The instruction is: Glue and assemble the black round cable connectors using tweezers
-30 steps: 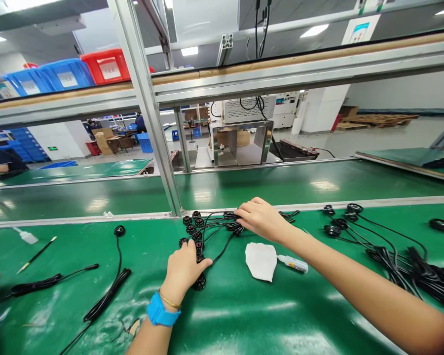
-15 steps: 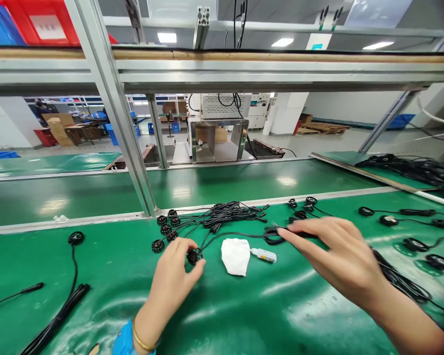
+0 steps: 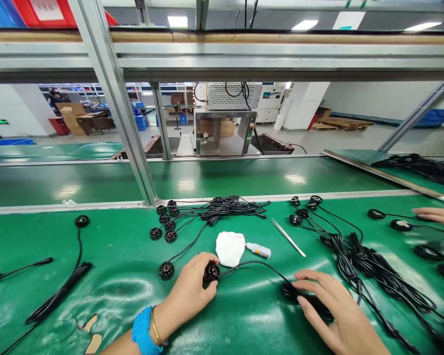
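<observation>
My left hand (image 3: pixel 194 282), with a blue band and a gold bangle at the wrist, grips a round black part (image 3: pixel 211 271) between thumb and fingers. A thin black cable (image 3: pixel 257 262) runs from that part to a dark coiled bundle (image 3: pixel 290 292). The fingers of my right hand (image 3: pixel 331 308) are on this bundle, which is partly hidden beneath them. Left of my left hand lies another round part (image 3: pixel 166 270), its cable leading to the pile. A white cloth (image 3: pixel 230 249) and a small bottle (image 3: pixel 259 250) lie just beyond my hands, with tweezers (image 3: pixel 288 237) farther right.
A pile of black cables (image 3: pixel 229 209) with several round ends lies at the back. More coiled cables (image 3: pixel 373 266) spread to the right, where another person's hand (image 3: pixel 438 217) shows. A metal post (image 3: pixel 114 103) rises at left. One bundled cable (image 3: pixel 59 293) lies on the left.
Both hands have come nearer to me with the round part and its coil. The tweezers and a round part on the left are now uncovered. Another person's hand has appeared at right.
</observation>
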Demonstrator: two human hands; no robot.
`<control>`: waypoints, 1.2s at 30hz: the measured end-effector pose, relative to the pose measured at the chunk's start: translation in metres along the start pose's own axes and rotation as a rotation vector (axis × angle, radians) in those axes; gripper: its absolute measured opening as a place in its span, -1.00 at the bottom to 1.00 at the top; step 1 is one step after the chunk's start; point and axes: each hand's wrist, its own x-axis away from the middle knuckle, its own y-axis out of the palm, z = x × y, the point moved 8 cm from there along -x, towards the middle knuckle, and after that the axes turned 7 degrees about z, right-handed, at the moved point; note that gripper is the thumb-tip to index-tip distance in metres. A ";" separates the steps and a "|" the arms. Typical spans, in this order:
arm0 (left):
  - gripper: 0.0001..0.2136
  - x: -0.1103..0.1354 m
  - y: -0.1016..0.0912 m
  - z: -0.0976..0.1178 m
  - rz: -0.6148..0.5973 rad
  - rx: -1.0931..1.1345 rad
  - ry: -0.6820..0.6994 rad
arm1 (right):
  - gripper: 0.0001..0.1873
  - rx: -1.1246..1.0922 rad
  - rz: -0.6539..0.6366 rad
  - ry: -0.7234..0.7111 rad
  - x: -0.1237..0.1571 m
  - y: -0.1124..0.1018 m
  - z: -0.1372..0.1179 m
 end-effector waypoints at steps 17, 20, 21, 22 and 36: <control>-0.65 0.003 0.006 -0.005 -0.046 0.788 -0.239 | -0.83 -0.458 -0.035 -0.104 -0.068 0.074 -0.070; -0.61 0.006 0.012 0.000 -0.122 0.853 -0.273 | -0.76 -0.483 -0.037 -0.095 -0.066 0.067 -0.071; -0.61 0.007 0.013 0.002 -0.143 0.866 -0.277 | -0.73 -0.486 -0.041 -0.095 -0.067 0.066 -0.072; -0.61 0.008 0.014 0.004 -0.159 0.873 -0.276 | -0.71 -0.488 -0.046 -0.098 -0.067 0.065 -0.072; -0.57 0.010 0.026 -0.002 -0.225 0.810 -0.338 | -0.86 -0.494 0.094 -0.106 -0.065 0.057 -0.073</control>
